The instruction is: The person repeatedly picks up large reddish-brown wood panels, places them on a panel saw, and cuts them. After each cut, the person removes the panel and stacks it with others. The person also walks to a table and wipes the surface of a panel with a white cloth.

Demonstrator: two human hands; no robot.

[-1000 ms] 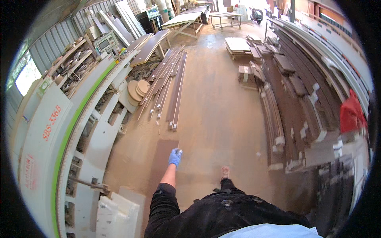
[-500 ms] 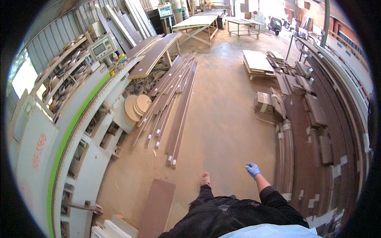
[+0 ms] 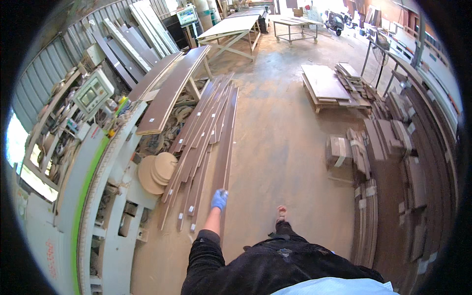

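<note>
My left hand (image 3: 219,199), in a blue glove with a black sleeve behind it, hangs ahead of me above the floor. Its fingers look curled in, and whatever may be inside them is hidden. From my viewpoint it overlaps the near part of a long brown board (image 3: 227,147), but I cannot tell that it touches it. More narrow brown boards (image 3: 196,162) lie fanned out on the floor just to the left, several with small white labels at their ends. My right hand is out of view.
On the left runs a long machine with a green stripe (image 3: 83,206) and a control panel (image 3: 92,93). Round wooden discs (image 3: 164,166) lean near it. Stacked brown panels (image 3: 418,196) line the right side, with a pallet of sheets (image 3: 324,82) beyond. Tables (image 3: 231,27) stand far ahead.
I have stepped forward, and the boards and machine sit nearer. My left hand has swung into view; the gloved right hand has dropped out of it. A foot shows farther right.
</note>
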